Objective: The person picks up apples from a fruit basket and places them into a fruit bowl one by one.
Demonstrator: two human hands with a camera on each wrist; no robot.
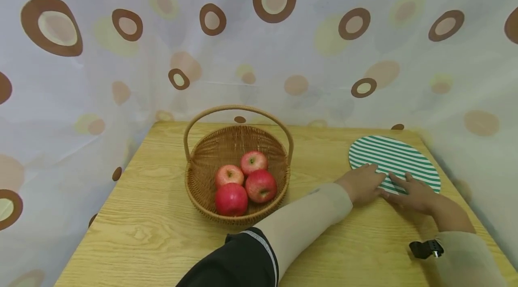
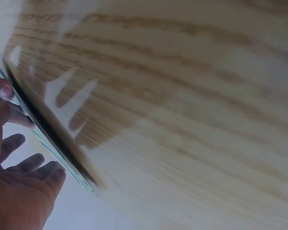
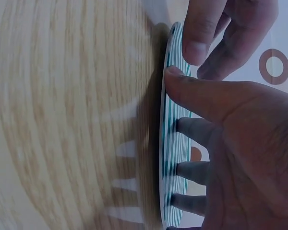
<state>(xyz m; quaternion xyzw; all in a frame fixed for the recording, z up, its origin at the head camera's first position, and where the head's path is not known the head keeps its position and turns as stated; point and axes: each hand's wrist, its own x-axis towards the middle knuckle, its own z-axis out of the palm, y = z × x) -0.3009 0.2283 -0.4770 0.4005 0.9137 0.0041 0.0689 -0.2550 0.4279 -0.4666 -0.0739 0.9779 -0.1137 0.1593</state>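
A round placemat [image 1: 394,154] with green and white stripes lies flat towards the table's right side. My left hand [image 1: 363,182] reaches across from the left, its fingertips on the mat's near part. Beside it, my right hand [image 1: 413,195] spreads its fingers over the stripes close to the near edge. In the right wrist view the fingertips of the right hand [image 3: 249,120] touch the mat's striped face, with the thumb right at its rim. The left hand [image 3: 230,33] shows there too, close by. The placemat's edge [image 2: 69,163] appears thin in the left wrist view.
A wicker basket [image 1: 194,188] with a tall arched handle stands left of the mat, holding several red apples [image 1: 231,199]. The wooden table [image 1: 133,219] meets a patterned curtain [image 1: 243,44] at the back and sides. A dark strap [image 1: 425,249] hangs at the right sleeve.
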